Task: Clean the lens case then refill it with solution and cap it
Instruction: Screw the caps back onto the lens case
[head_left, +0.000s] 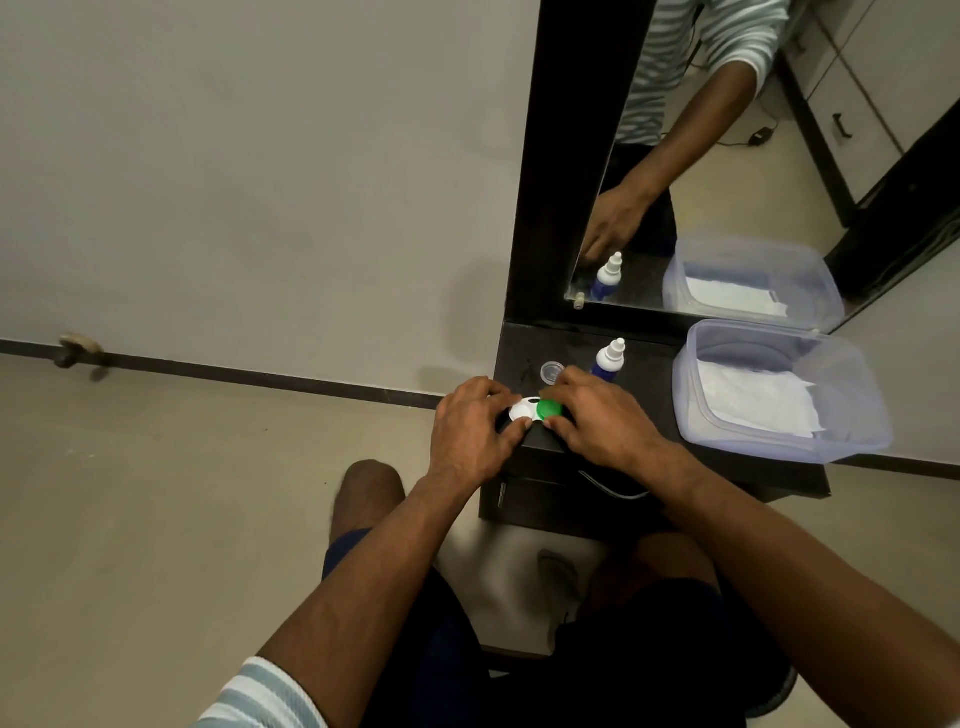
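A white lens case (525, 410) lies on the front left corner of the dark dresser top (649, 384). A green cap (550, 409) sits on its right well. My left hand (475, 431) holds the case's left end. My right hand (602, 421) has its fingers around the green cap. A small blue solution bottle (609, 358) with a white nozzle stands just behind my right hand. A small clear cap (551, 371) lies to the left of the bottle.
A clear plastic tub (852, 441) with white tissue inside stands on the right of the dresser top. A mirror (727, 156) in a dark frame rises behind. Drawers with a handle (502, 493) sit below. My knees are under the dresser edge.
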